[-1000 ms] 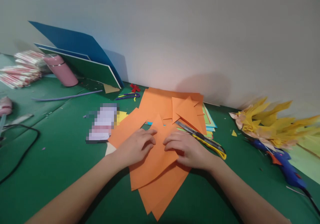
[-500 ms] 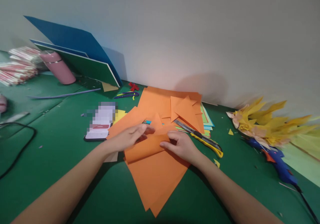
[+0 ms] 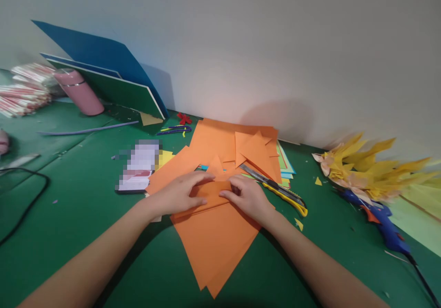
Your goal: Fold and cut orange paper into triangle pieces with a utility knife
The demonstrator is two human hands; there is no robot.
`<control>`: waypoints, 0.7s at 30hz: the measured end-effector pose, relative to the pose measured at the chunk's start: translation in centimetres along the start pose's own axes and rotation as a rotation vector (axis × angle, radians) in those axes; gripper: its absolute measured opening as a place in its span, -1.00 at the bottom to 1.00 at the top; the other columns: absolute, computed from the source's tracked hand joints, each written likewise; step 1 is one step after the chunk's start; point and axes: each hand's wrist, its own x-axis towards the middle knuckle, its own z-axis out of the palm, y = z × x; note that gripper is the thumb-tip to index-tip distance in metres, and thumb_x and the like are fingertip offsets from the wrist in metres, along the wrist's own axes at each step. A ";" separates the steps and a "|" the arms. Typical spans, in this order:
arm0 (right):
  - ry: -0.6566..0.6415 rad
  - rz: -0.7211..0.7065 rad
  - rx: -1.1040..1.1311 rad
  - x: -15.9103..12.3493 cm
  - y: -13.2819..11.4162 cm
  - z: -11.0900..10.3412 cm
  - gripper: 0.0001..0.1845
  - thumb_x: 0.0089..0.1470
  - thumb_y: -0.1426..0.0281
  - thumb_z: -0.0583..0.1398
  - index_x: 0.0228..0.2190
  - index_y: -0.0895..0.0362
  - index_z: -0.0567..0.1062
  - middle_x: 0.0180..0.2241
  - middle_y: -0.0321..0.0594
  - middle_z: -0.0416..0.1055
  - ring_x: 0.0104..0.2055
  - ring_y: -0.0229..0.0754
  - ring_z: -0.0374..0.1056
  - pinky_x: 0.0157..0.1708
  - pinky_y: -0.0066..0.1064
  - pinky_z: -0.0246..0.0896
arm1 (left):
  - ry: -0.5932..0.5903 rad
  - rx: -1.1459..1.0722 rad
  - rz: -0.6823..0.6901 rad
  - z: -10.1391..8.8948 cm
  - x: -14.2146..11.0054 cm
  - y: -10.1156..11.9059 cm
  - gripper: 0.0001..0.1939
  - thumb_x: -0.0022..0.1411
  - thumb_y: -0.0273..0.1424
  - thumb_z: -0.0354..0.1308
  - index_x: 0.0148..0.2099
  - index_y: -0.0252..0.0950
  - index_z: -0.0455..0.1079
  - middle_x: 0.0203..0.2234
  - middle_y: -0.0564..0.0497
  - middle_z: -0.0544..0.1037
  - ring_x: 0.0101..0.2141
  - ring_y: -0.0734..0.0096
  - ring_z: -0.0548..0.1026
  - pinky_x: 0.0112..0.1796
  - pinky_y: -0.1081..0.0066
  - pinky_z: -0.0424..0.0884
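A folded piece of orange paper point(image 3: 213, 192) spans the space between my hands, above larger orange sheets point(image 3: 213, 246). My left hand point(image 3: 177, 193) grips its left part, thumb on the near side and fingers over the far edge. At the other end my right hand point(image 3: 251, 198) pinches it, the thumb pressing near the fold and the fingertips partly hidden behind. More orange paper point(image 3: 218, 136) with cut pointed pieces point(image 3: 258, 151) lies just beyond. A yellow-handled utility knife point(image 3: 285, 195) rests right of my right hand.
Left of the papers lies a phone point(image 3: 139, 170). A pink bottle point(image 3: 81, 92) stands before upright blue and green boards point(image 3: 113, 85). On the right are yellow paper flowers point(image 3: 372, 175) and a blue glue gun point(image 3: 386, 225) with its cord. Small scraps point(image 3: 298, 224) dot the green table.
My left hand has come down and forward onto the orange paper, its thumb now pressing the near side. The paper's rolled fold looks flatter. My right hand stays at its end.
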 end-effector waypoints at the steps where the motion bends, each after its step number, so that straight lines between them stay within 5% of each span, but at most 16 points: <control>1: -0.001 0.000 0.001 0.0 0.0 0.0 -0.49 0.05 0.33 0.24 -0.65 0.06 0.00 -0.62 -0.39 0.12 -0.54 -0.26 0.10 -0.54 -0.43 -0.11 | 0.003 -0.008 0.002 0.1 -0.1 0.0 -0.51 0.11 -0.41 0.16 0.11 -0.17 0.27 0.07 -0.09 0.42 0.04 0.15 0.39 -0.03 0.22 0.34; 7: 0.005 -0.005 0.025 -0.1 -0.1 -0.2 -0.48 0.03 0.36 0.26 -0.65 0.06 -0.01 -0.63 -0.40 0.10 -0.55 -0.27 0.08 -0.55 -0.44 -0.12 | -0.041 0.095 0.081 0.2 -0.1 0.1 -0.77 0.19 -0.53 0.03 -0.17 -0.19 0.44 0.02 -0.04 0.39 -0.03 0.23 0.43 -0.03 0.23 0.35; 13: 0.004 -0.030 0.069 -0.2 -0.1 -0.5 -0.52 0.04 0.39 0.25 -0.65 0.07 0.04 -0.63 -0.40 0.13 -0.55 -0.28 0.10 -0.55 -0.44 -0.09 | -0.069 0.156 0.102 0.2 -0.1 -0.2 -0.72 0.25 -0.50 0.03 -0.09 -0.15 0.48 0.11 -0.03 0.36 0.06 0.22 0.37 0.04 0.24 0.31; 21: -0.027 0.056 0.218 -0.8 0.5 -1.2 -0.77 -0.01 0.49 0.24 -0.53 0.08 0.26 -0.60 -0.41 0.24 -0.56 -0.29 0.16 -0.55 -0.46 0.02 | -0.065 0.345 0.238 0.2 0.0 0.6 -0.80 0.24 -0.47 0.09 -0.14 -0.19 0.51 -0.01 -0.10 0.44 -0.11 0.20 0.47 -0.10 0.26 0.38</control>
